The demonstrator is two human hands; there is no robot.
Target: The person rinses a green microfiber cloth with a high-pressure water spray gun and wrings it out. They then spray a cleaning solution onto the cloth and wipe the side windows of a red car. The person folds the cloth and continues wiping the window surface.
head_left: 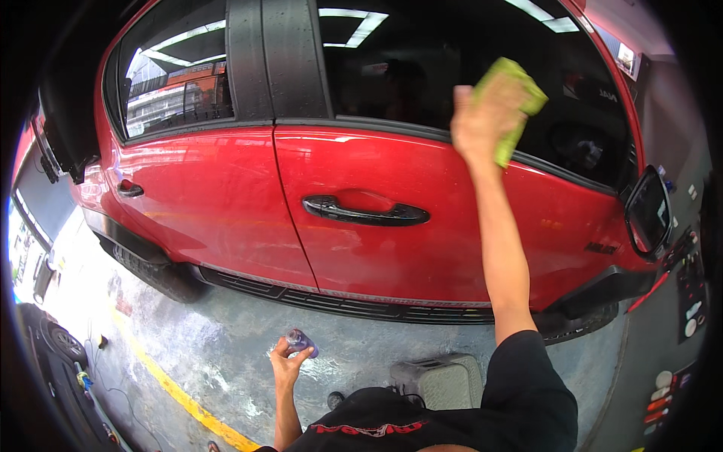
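Note:
A red pickup truck's front door [376,173] fills the middle, its dark window above. My right arm reaches up and my right hand [482,124] lies against a yellow-green cloth [520,87], pressing it to the lower part of the window glass [407,68]. The fingers are slightly blurred, and the palm side is hidden. Low down, left of my body, my left hand [285,369] pinches a small translucent purple bottle [303,343] between thumb and fingers, away from the truck. Below the window sits the black door handle [365,211].
A black side mirror [649,211] sticks out at the right. The running board [339,301] juts along the truck's bottom. Behind me on the concrete floor stands a grey stool-like box [444,380]. A yellow line [181,399] crosses the floor; a dark car [60,369] is at lower left.

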